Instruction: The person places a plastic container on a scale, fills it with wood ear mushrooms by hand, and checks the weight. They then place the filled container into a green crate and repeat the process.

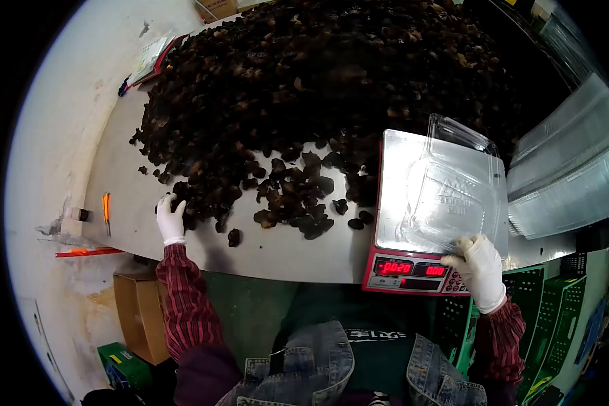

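My left hand (171, 218), in a white glove, is at the near left edge of a large heap of dark wood ear mushrooms (291, 88). Its fingers are curled in against a few pieces there, and the fingertips are partly hidden. On the right, my right hand (482, 271), also gloved in white, pinches the near edge of a clear plastic box (453, 193). This box lies over the metal plate of a red weighing scale (396, 203). Red digits on the scale's display (411, 268) read -0.020 and 0.00.
Loose mushrooms (298, 199) lie spread in front of the heap on the metal table (284, 260). Stacked clear plastic boxes (568, 169) stand right of the scale. An orange cutter (107, 213) lies at left. Below are a cardboard box (139, 314) and green crates (548, 325).
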The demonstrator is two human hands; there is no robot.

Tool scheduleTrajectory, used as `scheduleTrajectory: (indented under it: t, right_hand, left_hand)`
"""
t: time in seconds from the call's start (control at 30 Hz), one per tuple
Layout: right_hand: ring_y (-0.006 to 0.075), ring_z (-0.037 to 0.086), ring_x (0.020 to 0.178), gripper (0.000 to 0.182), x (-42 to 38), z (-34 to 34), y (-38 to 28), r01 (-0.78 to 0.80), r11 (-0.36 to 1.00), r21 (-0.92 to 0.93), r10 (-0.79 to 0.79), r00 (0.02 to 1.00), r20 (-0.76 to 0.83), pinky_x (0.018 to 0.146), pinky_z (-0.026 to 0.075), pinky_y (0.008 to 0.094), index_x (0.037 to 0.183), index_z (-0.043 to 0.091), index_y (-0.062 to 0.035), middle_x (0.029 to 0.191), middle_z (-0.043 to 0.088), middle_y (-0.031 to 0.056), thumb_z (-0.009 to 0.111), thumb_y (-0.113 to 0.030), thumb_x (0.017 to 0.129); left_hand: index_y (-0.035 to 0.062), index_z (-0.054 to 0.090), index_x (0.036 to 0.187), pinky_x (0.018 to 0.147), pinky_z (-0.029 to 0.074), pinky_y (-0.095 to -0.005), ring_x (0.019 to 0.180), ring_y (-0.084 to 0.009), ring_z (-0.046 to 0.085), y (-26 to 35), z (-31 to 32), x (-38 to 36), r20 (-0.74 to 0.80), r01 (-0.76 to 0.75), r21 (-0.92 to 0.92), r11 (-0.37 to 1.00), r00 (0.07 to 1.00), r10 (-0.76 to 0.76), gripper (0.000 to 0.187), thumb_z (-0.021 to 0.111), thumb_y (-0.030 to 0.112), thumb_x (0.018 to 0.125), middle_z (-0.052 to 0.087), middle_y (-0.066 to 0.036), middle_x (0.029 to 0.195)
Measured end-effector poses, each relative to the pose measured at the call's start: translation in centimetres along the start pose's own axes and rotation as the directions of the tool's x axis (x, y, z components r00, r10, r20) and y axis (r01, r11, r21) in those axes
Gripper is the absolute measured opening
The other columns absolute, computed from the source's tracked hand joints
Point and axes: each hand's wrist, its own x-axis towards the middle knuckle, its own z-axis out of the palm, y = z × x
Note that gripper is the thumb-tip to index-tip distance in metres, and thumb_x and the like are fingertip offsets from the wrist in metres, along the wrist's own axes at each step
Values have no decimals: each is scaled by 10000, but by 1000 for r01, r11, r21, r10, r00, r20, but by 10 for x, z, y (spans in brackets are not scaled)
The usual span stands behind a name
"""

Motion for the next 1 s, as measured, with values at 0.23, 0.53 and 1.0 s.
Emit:
scheduleTrajectory:
  t: [0.23,0.53,1.0]
  right_hand:
    - [223,547,666,284,-16,-5,-4,36,945,326,183,768,-614,589,444,328,1007,634,-40,764,544,80,765,-100,762]
    - [94,514,612,68,-38,5,-14,-93,738,668,594,561,-577,560,416,216,859,639,38,758,562,38,607,3,909]
    - [52,504,599,135,-46,17,-11,-116,664,738,638,602,-479,548,405,184,832,631,45,777,600,36,574,-15,939]
  left_hand:
    - [87,696,902,773,480,-358,954,-277,588,189,67,-97,175,-821,-119,559,536,825,208,662,46,701,636,-86,994]
    - [122,662,788,881,401,-405,1067,-274,541,235,144,-109,231,-872,-173,458,416,880,97,662,112,692,618,-70,1095]
    - [45,642,1175,973,462,-350,1187,-315,544,-9,-2,55,-102,-328,311,892,922,375,336,585,-23,852,542,-199,1303]
